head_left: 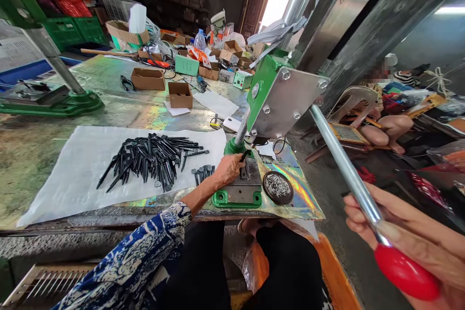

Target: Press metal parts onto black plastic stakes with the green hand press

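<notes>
A green hand press [263,92] with a steel front plate stands at the table's front edge. My left hand [229,169] is at its base under the press head, fingers closed on a small black part [245,155]. My right hand [403,232] is wrapped round the steel lever [345,169] near its red knob [405,271]. Left of the press, a pile of black pointed parts [152,157] lies on a white sheet [72,174], with a smaller group [202,173] close to my left wrist. A round dish [278,187] of small metal pins sits right of the base.
Another green press [72,99] stands at the left. Open cardboard boxes [180,96], a green device [186,65] and paper lie farther back. A steel column [348,14] rises behind the press. On the right, a person [390,128] sits near a chair [352,106].
</notes>
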`<state>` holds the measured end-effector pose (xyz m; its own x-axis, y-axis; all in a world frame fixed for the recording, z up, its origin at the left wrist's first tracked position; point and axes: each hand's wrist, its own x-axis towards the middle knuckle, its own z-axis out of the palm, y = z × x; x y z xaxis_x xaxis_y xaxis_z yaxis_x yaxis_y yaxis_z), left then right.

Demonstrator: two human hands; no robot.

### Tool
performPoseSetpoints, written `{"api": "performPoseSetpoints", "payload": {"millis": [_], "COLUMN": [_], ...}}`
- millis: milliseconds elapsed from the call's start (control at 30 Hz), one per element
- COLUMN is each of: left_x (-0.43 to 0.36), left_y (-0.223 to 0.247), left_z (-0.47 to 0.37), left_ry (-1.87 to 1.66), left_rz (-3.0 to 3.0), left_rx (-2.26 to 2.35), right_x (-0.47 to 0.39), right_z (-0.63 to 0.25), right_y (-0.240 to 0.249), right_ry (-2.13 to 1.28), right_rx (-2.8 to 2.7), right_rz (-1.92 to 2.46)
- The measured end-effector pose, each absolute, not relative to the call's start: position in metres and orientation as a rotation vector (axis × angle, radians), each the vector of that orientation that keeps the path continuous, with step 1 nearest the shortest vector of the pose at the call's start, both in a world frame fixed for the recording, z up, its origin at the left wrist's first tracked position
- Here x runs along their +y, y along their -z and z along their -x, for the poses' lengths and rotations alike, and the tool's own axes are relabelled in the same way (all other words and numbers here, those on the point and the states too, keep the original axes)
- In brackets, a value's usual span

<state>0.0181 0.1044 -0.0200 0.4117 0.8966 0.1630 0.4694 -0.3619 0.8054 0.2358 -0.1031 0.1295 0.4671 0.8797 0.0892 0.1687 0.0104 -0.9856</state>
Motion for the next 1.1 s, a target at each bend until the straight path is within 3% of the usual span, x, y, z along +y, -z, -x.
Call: {"api": "performPoseSetpoints", "payload": {"millis": [233,800,1100], "left_x": [0.109,0.115,0.110], "left_y": [0.020,0.030,0.023], "left_z": [-0.021,-0.024,-0.026], "left_ry": [-0.681,-0.664,-0.596], "left_rz": [-2.158,-2.143,-2.154], "left_rx": [1.173,1.148,1.184], "right_x": [-0.089,-0.050,-0.046], "right_z": [-0.211,-0.195,-0.193], "right_y": [-0.139,-0.062,-0.063], "right_ry": [-0.984,-0.954,-0.903], "right_rx": [-0.971,-0.940,-0.940], "right_rz": [1.603,1.605,1.728]}}
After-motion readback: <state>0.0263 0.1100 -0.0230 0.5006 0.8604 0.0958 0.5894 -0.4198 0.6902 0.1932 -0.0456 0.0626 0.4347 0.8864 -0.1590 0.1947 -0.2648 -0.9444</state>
